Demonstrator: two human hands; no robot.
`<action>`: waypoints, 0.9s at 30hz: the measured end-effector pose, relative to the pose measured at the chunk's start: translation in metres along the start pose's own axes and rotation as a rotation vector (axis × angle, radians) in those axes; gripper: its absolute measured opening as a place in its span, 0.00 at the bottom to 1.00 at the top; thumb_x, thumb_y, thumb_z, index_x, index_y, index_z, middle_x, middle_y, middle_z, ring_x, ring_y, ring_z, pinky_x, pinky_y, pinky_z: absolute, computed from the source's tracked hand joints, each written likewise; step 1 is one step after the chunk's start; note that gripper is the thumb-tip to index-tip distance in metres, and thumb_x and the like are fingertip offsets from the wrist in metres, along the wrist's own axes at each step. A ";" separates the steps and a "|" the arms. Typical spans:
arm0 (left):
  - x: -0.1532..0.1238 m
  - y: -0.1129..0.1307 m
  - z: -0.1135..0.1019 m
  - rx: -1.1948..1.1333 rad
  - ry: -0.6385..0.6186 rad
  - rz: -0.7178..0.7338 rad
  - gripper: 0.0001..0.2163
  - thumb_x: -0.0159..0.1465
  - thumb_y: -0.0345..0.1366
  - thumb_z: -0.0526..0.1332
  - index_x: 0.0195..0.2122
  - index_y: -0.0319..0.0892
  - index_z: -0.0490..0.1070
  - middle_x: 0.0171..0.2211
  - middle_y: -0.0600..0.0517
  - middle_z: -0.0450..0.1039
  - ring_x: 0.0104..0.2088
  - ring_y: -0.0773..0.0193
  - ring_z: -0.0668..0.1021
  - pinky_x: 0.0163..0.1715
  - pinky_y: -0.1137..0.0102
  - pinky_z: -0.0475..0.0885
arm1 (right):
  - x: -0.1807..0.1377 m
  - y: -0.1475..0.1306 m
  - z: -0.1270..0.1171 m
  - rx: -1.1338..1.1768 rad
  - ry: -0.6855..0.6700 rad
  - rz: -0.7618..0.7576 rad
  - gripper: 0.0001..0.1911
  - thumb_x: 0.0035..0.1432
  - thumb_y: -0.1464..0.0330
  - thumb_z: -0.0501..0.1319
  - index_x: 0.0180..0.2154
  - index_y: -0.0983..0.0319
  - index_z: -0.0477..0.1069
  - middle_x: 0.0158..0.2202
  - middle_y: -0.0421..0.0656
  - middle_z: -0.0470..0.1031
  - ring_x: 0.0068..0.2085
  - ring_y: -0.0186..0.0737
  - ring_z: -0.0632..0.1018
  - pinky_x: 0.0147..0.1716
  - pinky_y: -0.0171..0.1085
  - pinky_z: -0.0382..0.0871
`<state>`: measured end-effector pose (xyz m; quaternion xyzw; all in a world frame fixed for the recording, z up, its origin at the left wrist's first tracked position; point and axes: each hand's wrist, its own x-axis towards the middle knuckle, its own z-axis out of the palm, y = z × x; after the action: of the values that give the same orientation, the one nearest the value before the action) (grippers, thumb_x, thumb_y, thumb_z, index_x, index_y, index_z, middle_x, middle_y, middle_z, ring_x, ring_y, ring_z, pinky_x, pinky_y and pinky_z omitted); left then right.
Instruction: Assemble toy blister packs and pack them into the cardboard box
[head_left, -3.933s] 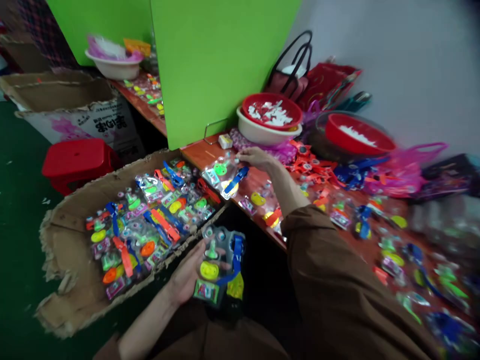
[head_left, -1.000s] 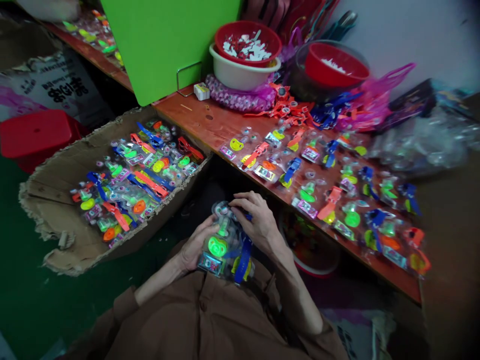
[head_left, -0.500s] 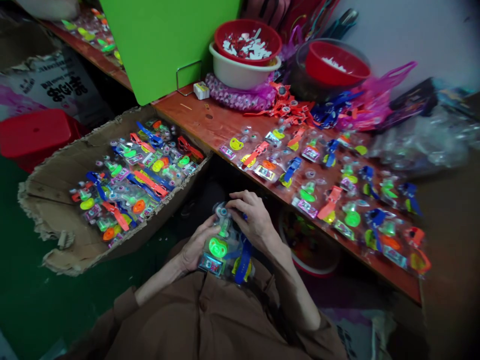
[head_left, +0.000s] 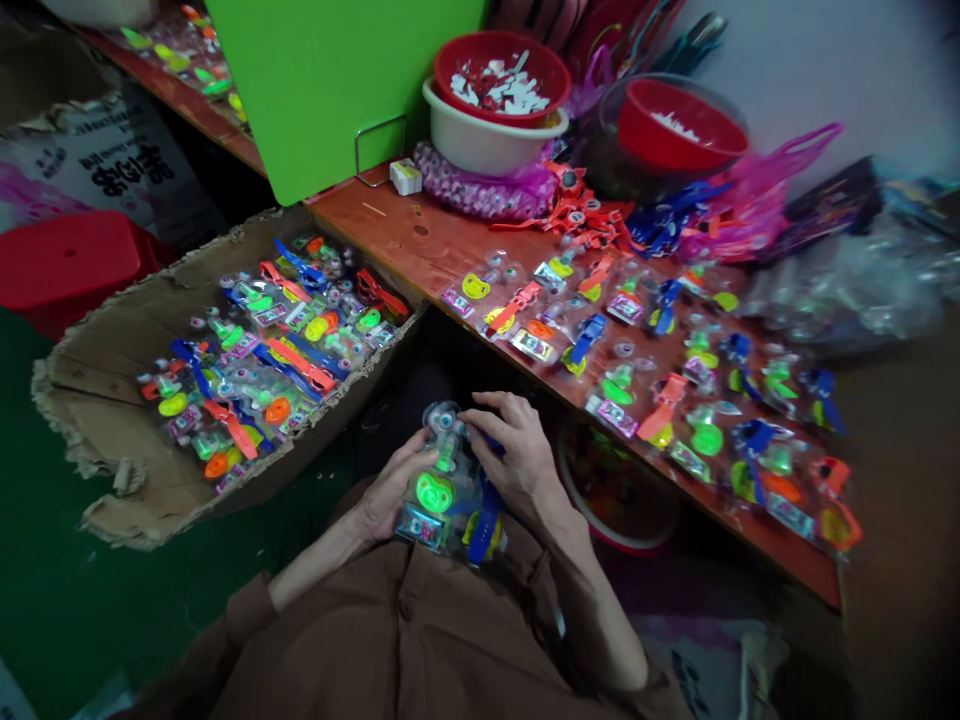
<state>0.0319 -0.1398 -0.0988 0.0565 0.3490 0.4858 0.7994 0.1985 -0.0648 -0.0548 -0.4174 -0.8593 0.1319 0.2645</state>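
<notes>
In my lap I hold a clear plastic packet of toys [head_left: 450, 490] with a glowing green piece, a blue strap and a yellow piece inside. My left hand [head_left: 390, 490] grips it from the left and below. My right hand [head_left: 514, 450] lies over its upper right side, fingers curled around the plastic. Part of the blue strap is hidden under that hand. Similar packets lie in a torn cardboard box lid [head_left: 97, 430] to my left and on the orange wooden bench [head_left: 420, 225] ahead.
A green board [head_left: 330, 80] stands on the bench, beside white and red basins [head_left: 487, 110]. Orange and blue toy parts [head_left: 600, 225] and a pink net bag [head_left: 772, 190] lie behind the packets. A red stool [head_left: 67, 265] stands left; a basin [head_left: 615, 490] sits under the bench.
The packet has shifted slightly in my hands, and my right hand has moved a little lower on it. The view has tilted slightly.
</notes>
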 end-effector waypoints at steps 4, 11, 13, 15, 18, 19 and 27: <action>-0.001 -0.002 0.001 0.006 -0.003 -0.005 0.26 0.62 0.36 0.66 0.62 0.44 0.66 0.47 0.45 0.80 0.44 0.55 0.82 0.43 0.68 0.74 | 0.004 0.003 -0.001 0.047 -0.008 0.003 0.09 0.65 0.70 0.59 0.44 0.57 0.76 0.49 0.48 0.75 0.51 0.50 0.74 0.47 0.51 0.69; -0.001 0.006 0.003 -0.060 -0.054 -0.019 0.24 0.64 0.36 0.63 0.61 0.43 0.63 0.48 0.42 0.78 0.41 0.51 0.83 0.39 0.62 0.77 | -0.009 0.026 -0.023 0.151 0.092 0.176 0.05 0.64 0.68 0.62 0.42 0.56 0.76 0.48 0.46 0.75 0.50 0.48 0.76 0.50 0.50 0.71; 0.000 0.008 0.003 -0.069 -0.058 -0.014 0.23 0.64 0.36 0.62 0.60 0.43 0.63 0.48 0.42 0.78 0.41 0.51 0.83 0.39 0.61 0.77 | -0.014 0.027 -0.023 0.145 0.076 0.180 0.04 0.63 0.67 0.63 0.41 0.56 0.75 0.48 0.46 0.75 0.50 0.47 0.76 0.53 0.52 0.69; 0.001 0.008 0.003 -0.066 -0.064 -0.012 0.23 0.64 0.36 0.62 0.60 0.43 0.63 0.48 0.42 0.78 0.41 0.52 0.83 0.40 0.61 0.77 | -0.017 0.025 -0.019 0.134 0.068 0.169 0.03 0.63 0.67 0.63 0.40 0.57 0.75 0.47 0.46 0.75 0.49 0.48 0.77 0.55 0.55 0.67; 0.001 0.006 0.002 -0.051 -0.048 -0.012 0.24 0.64 0.36 0.63 0.61 0.44 0.63 0.48 0.43 0.79 0.40 0.53 0.83 0.41 0.61 0.77 | -0.016 0.021 -0.011 0.092 0.065 0.125 0.04 0.63 0.66 0.63 0.40 0.57 0.75 0.48 0.48 0.76 0.49 0.49 0.77 0.54 0.56 0.67; 0.000 0.006 0.002 -0.041 -0.029 -0.009 0.25 0.63 0.36 0.64 0.62 0.44 0.64 0.47 0.43 0.79 0.40 0.53 0.83 0.42 0.62 0.76 | -0.015 0.019 -0.009 0.071 0.060 0.106 0.04 0.63 0.66 0.63 0.41 0.57 0.75 0.48 0.48 0.76 0.49 0.50 0.76 0.53 0.56 0.68; -0.006 0.007 0.007 0.026 -0.001 0.006 0.26 0.61 0.37 0.67 0.61 0.44 0.67 0.48 0.45 0.80 0.45 0.53 0.82 0.44 0.65 0.74 | -0.011 0.013 -0.001 -0.012 0.025 0.032 0.06 0.63 0.64 0.63 0.41 0.57 0.76 0.48 0.49 0.76 0.49 0.52 0.75 0.45 0.52 0.70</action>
<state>0.0295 -0.1389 -0.0873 0.0682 0.3550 0.4837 0.7971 0.2131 -0.0655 -0.0632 -0.4344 -0.8498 0.1258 0.2707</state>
